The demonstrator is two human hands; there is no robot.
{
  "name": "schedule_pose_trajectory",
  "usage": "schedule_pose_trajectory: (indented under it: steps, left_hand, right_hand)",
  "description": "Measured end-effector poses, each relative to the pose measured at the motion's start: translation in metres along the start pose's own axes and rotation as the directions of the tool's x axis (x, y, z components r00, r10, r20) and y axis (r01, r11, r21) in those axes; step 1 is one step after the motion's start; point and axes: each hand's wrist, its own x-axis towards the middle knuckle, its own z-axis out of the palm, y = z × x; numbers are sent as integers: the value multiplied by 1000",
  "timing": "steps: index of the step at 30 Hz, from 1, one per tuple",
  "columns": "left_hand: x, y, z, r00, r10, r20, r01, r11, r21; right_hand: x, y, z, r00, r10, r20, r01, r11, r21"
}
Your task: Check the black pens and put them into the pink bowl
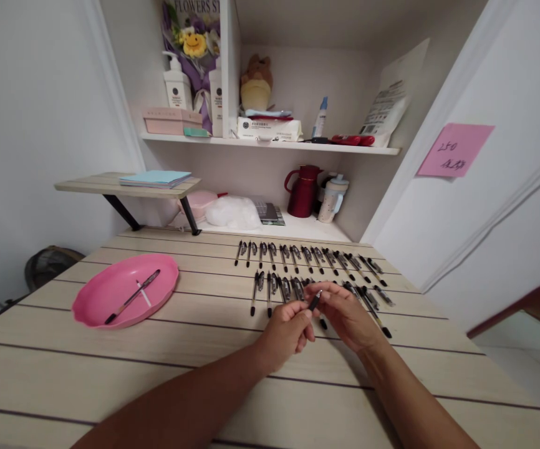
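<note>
My left hand [287,327] is closed around a pen [315,302] with a black grip and a silvery tip that points up and away. My right hand [347,312] meets it from the other side, with thumb and fingers closed at the tip end. Behind and beneath my hands, several black pens [270,294] lie side by side in a near row, each beside a short dark cap or barrel piece. A farther row of similar pens [295,259] runs parallel to it. My hands hide part of the near row.
At left, a pink oval tray [87,305] holds a dark pen [130,298] and a thin white stick [143,293]. A small raised shelf [87,183] carries blue paper [155,178]. A red jug [303,192] and a tumbler [333,199] stand at the back, below a stocked shelf.
</note>
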Motion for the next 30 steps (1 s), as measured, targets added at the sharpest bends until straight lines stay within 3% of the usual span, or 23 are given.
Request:
schedule_pose_trajectory:
  steps: [4,19,21,23,25,26,27,29,30]
  left_hand:
    - [1,-2,-1,1000,-8,-8,8,1000,5]
    - [2,-2,-1,997,12,-82,-3,995,105]
    - [1,-1,-1,996,-9,-92,17,996,86]
    - [0,-1,-2,995,-20,-102,27,997,69]
    - [0,0,-2,995,-17,-103,24,998,61]
    - [0,0,-3,995,-13,-99,19,998,59]
    - [0,-1,-3,996,-9,-94,15,998,58]
    - [0,-1,-3,997,-2,-84,6,998,57]
    - [0,-1,-3,997,-1,-78,5,998,56]
  right_hand:
    - [1,2,-1,998,-26,-55,23,998,-50]
    - [2,4,-1,998,-63,-5,60,970,-234]
    - [5,0,-4,996,-78,-38,66,968,-244]
    - [12,-9,-17,982,-111,-151,57,945,-322]
    - [21,-20,-44,937,-169,-307,-25,842,-539]
    - [25,-26,-62,899,-225,-377,-108,718,-687]
    - [29,-30,-80,863,-283,-418,-216,542,-812]
    - [34,-36,-118,823,-330,-463,-415,207,-886]
    - [35,-36,-134,820,-304,-485,-483,87,-871]
